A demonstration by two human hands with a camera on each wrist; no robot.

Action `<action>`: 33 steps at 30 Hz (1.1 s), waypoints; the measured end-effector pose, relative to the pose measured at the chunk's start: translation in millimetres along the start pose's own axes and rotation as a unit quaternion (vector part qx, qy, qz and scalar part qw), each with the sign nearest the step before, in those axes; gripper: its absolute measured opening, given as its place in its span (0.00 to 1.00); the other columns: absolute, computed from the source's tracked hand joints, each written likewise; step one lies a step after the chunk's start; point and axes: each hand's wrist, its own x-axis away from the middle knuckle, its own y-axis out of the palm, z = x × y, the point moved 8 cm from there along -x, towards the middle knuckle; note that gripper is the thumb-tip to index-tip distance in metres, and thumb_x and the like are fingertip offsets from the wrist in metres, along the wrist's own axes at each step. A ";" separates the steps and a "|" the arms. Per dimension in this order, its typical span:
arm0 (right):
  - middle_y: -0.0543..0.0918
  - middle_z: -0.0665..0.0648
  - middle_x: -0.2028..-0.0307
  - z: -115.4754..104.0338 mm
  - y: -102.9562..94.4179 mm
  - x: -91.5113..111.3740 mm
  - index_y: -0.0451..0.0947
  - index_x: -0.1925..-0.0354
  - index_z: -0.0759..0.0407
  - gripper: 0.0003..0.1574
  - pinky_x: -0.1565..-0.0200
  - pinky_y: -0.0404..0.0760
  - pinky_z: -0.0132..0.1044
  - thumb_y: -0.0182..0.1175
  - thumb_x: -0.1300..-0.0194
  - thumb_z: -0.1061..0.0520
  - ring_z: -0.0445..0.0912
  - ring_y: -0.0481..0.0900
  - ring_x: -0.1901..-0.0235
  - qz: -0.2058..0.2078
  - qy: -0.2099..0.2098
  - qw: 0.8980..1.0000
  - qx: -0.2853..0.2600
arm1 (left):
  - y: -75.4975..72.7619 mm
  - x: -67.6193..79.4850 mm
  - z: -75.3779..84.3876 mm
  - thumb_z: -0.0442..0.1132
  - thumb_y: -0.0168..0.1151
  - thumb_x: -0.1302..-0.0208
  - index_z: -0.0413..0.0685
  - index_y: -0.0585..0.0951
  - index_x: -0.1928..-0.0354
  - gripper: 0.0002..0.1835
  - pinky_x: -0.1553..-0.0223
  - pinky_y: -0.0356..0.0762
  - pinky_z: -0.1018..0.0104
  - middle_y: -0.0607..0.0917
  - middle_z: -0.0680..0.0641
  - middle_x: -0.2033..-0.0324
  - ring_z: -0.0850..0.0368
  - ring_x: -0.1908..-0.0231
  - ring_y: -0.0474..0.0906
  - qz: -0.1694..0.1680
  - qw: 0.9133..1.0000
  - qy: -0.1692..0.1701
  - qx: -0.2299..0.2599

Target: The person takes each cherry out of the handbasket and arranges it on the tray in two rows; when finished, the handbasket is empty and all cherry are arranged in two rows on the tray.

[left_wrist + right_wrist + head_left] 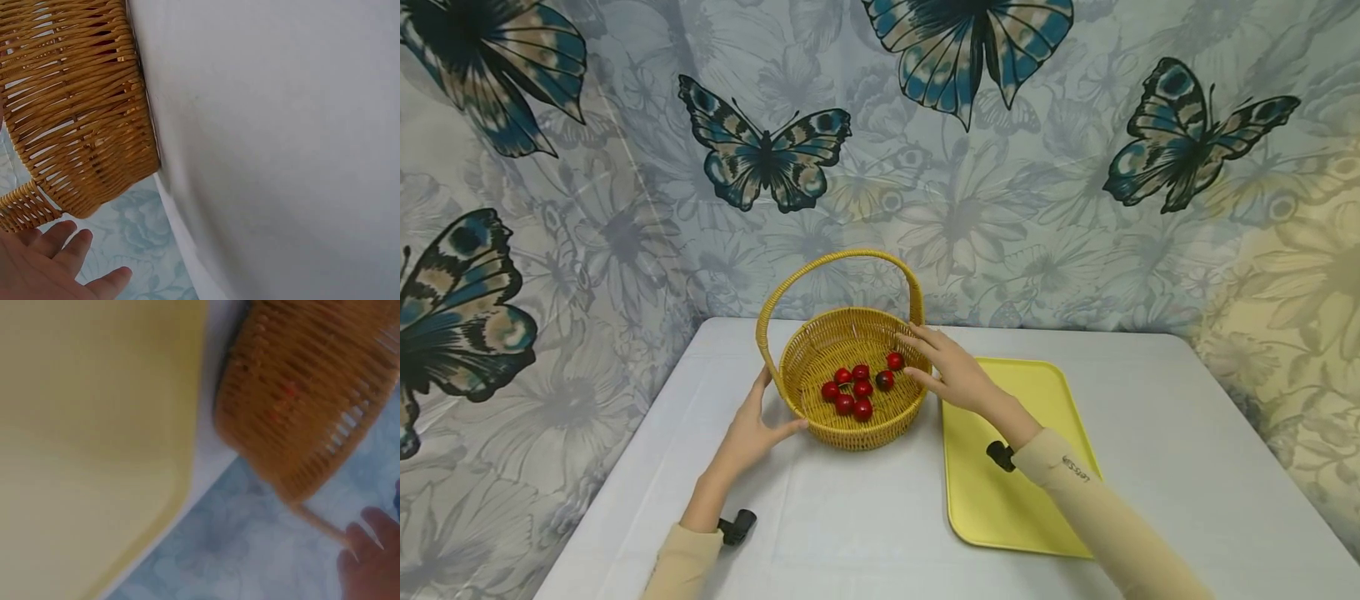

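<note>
A yellow wicker basket [850,437] with a tall arched handle [835,257] stands on the white table. Several dark red cherries [862,388] lie on its bottom. At the basket's left side is my left hand [748,433], thumb stretched to the front of the rim and fingers by the handle's base. The left wrist view shows those fingers [74,247] loosely extended beside the basket wall [81,112]. My right hand [955,371] reaches over the right rim, its spread fingers near the handle's other base and above the cherries. Nothing is held in it.
A yellow rectangular tray [985,500] lies right of the basket, under my right forearm. The white table [1187,467] extends on both sides. Behind it hangs a floral cloth [1037,250] with butterflies. Each wrist carries a small black camera [739,527].
</note>
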 end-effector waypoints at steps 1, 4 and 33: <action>0.59 0.61 0.32 -2.1 2.9 -2.4 0.59 0.32 0.49 0.34 0.34 0.58 0.55 0.51 0.32 0.42 0.57 0.57 0.33 -0.005 -0.001 1.000 -0.009 | 0.2 -0.2 0.2 0.63 0.69 0.56 0.68 0.37 0.28 0.61 0.36 0.52 0.36 0.51 0.45 0.29 0.41 0.30 0.48 0.001 1.000 0.002 0.005; 0.62 0.60 0.33 -7.4 12.8 -9.1 0.62 0.33 0.49 0.33 0.37 0.63 0.55 0.52 0.33 0.42 0.56 0.60 0.34 -0.024 0.000 0.999 -0.022 | 0.6 -0.6 0.8 0.60 0.71 0.55 0.66 0.38 0.28 0.61 0.36 0.52 0.37 0.52 0.44 0.29 0.42 0.31 0.49 0.003 1.000 0.007 0.015; 0.78 0.48 0.55 -16.0 85.5 -37.1 0.81 0.51 0.46 0.19 0.60 0.76 0.35 0.65 0.43 0.51 0.42 0.75 0.61 -0.229 0.035 0.970 -0.069 | 5.7 -8.8 1.7 0.56 0.74 0.58 0.57 0.45 0.30 0.59 0.34 0.48 0.38 0.53 0.45 0.30 0.47 0.30 0.47 -0.015 0.998 -0.021 0.051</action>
